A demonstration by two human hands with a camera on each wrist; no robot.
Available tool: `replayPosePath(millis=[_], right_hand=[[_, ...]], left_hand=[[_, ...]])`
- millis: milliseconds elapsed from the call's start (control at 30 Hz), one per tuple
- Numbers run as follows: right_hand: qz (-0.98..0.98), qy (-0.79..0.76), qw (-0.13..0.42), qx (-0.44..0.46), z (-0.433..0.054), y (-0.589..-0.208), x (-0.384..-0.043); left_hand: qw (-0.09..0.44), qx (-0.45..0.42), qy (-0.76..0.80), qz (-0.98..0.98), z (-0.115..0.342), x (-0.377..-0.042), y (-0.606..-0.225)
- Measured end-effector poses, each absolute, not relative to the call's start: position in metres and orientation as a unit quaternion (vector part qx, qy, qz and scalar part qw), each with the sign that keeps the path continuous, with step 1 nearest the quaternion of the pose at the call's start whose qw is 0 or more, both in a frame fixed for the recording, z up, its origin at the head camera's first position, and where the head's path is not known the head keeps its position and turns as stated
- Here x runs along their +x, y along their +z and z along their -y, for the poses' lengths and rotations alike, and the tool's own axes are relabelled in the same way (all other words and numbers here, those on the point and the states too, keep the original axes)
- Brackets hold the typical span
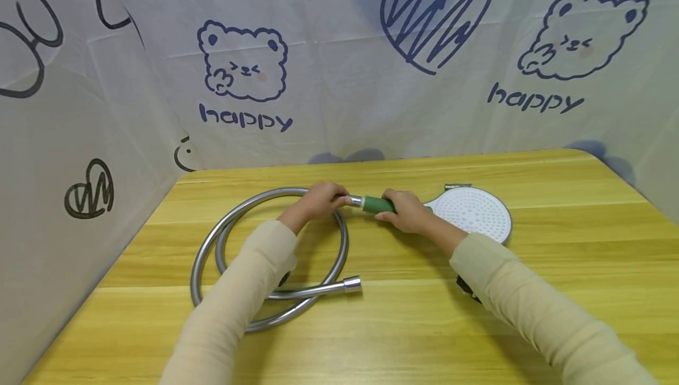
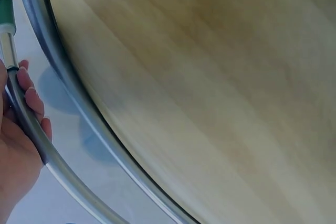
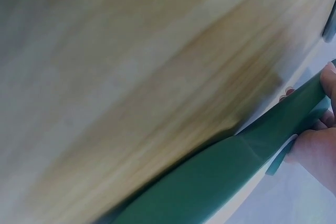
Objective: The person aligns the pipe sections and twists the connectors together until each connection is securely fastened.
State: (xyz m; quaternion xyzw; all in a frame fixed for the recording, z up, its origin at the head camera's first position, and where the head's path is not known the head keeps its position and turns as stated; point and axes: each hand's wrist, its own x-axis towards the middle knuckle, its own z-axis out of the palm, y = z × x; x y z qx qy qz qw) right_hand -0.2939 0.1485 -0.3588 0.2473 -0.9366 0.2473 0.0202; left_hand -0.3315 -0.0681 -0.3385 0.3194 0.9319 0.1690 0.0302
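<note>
My right hand (image 1: 407, 211) grips the green handle (image 1: 378, 204) of a shower head (image 1: 472, 214), whose white nozzle face is turned up at the right. In the right wrist view the green back of the shower head (image 3: 194, 182) widens away from the right hand (image 3: 317, 148). With curled fingers my left hand (image 1: 320, 199) holds one end of a grey shower hose (image 1: 198, 267). The left wrist view has a shiny metal fitting (image 2: 8, 51) between hose and handle, in line with both; whether it is fully joined I cannot tell.
The hose lies in loops on the wooden table (image 1: 424, 326). Its other end, a metal connector (image 1: 352, 284), rests toward the table's middle. A small metal piece (image 1: 458, 186) shows behind the shower head. A printed cloth (image 1: 339, 78) hangs behind the table.
</note>
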Motion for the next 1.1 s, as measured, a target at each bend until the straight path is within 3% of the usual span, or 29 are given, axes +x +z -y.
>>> replayPosePath(millis=[300,1100], right_hand=[[0.938,0.248,0.016,0.243,-0.1487,-0.3594,-0.2942],[0.937,0.256,0.017,0.239,-0.1484,-0.3573,-0.2929]], left_hand=[[0.009,0.317,0.18,-0.931,0.0682,-0.3283,-0.3387],[0.029,0.318,0.212,-0.924,0.0686,-0.3318,-0.3412]])
